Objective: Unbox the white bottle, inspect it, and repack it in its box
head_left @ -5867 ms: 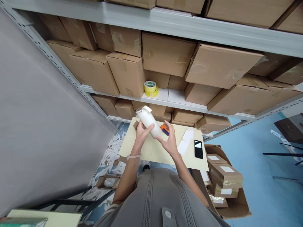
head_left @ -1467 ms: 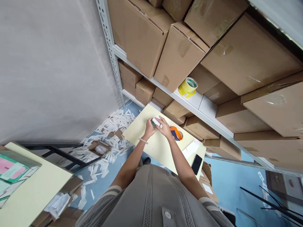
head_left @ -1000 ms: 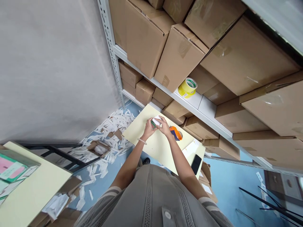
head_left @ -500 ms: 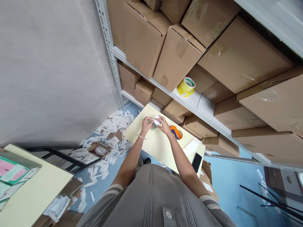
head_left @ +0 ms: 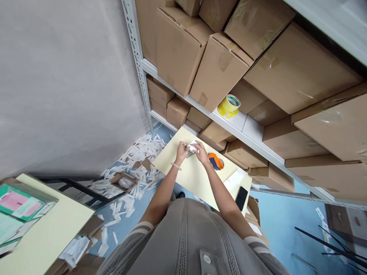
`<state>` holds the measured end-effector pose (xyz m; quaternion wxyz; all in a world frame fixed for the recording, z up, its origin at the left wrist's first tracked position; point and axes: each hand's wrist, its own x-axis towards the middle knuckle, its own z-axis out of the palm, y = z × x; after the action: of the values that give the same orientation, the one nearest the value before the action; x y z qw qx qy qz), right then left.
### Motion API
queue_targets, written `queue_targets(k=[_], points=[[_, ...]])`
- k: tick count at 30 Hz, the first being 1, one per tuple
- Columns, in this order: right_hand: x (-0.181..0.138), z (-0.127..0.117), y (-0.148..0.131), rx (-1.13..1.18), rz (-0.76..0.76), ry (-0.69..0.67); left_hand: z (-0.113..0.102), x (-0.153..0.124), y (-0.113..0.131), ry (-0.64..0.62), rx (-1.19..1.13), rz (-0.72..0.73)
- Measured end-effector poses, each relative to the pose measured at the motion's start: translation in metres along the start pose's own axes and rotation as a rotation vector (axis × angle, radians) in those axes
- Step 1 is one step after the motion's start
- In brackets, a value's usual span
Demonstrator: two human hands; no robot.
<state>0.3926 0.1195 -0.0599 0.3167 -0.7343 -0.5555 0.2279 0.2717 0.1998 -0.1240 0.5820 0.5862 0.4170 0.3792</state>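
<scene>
My left hand [head_left: 182, 151] and my right hand [head_left: 202, 151] meet over a pale yellow tabletop [head_left: 190, 179]. Between their fingers is a small white-and-green packet [head_left: 192, 147], partly hidden by them. It is held above the board, and its exact shape does not show. To the right of my right hand lies an orange and dark-blue tape dispenser [head_left: 215, 161]. Farther right are a white paper slip [head_left: 234, 180] and a black phone [head_left: 241, 198].
Metal shelving [head_left: 229, 128] packed with cardboard boxes rises beyond the tabletop, with a yellow tape roll [head_left: 228, 106] on one shelf. Paper scraps [head_left: 129, 183] cover the blue floor. A second table [head_left: 48, 236] holds a green-and-pink package [head_left: 20, 202].
Since the oldest frame, the white bottle has gone from my hands, and they now hold the small packet. Over the last second, my left hand has moved closer to it and the view has turned slightly.
</scene>
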Motion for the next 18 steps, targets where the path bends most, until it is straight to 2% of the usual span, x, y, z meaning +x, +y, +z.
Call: queue_targets(k=[7,11,14,18], points=[[-0.005,0.005,-0.005,-0.041,0.014,0.031,0.002,0.003,-0.002,-0.039,0.006,-0.034],[-0.013,0.003,-0.013,-0.087,0.006,0.099,-0.012,-0.009,0.007,-0.014,0.068,-0.013],[-0.036,-0.002,-0.016,-0.077,0.012,0.251,-0.044,-0.031,0.018,0.003,0.209,0.067],[-0.087,-0.007,-0.007,-0.061,0.051,0.442,-0.117,-0.081,0.034,0.093,0.445,0.145]])
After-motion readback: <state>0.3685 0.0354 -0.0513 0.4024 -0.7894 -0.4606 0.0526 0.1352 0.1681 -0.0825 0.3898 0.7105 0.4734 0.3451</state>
